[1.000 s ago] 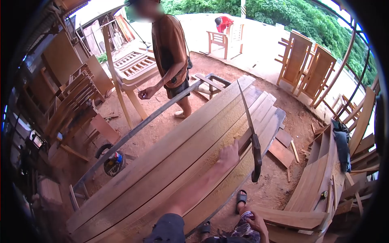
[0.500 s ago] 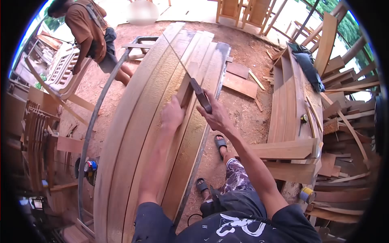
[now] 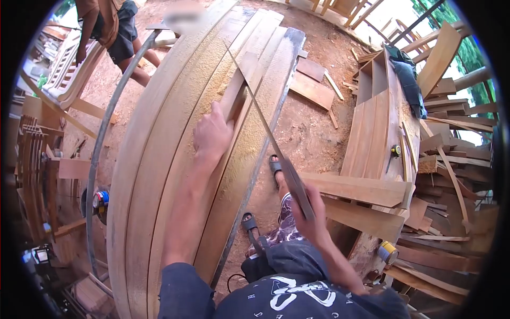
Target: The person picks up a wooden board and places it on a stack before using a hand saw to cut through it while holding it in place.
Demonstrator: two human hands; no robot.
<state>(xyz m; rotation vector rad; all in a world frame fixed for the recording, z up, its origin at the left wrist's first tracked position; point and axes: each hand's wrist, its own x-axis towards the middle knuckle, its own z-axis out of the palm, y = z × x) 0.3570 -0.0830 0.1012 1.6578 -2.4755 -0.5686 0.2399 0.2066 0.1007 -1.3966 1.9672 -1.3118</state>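
A handsaw (image 3: 265,119) slants across the middle of the head view, its thin blade crossing a narrow wooden piece. My right hand (image 3: 312,215) is closed round the saw's dark handle, close to my body. My left hand (image 3: 211,132) grips the wooden piece (image 3: 239,80) and presses it down on the boards below. Those long wooden planks (image 3: 154,154) lie side by side under my left arm, with pale sawdust scattered over them. Part of the wooden piece is hidden by my left hand.
At the right stands a bench (image 3: 396,119) with boards, a dark cloth (image 3: 406,85) and a tape measure (image 3: 395,151). A tin can (image 3: 388,252) is below it, beside heaped offcuts (image 3: 451,175). A co-worker (image 3: 119,37) stands at upper left behind a curved metal bar (image 3: 106,127).
My right hand has drawn the saw back toward my body, down and to the right. My left hand still holds the wooden piece. The view has tilted slightly downward.
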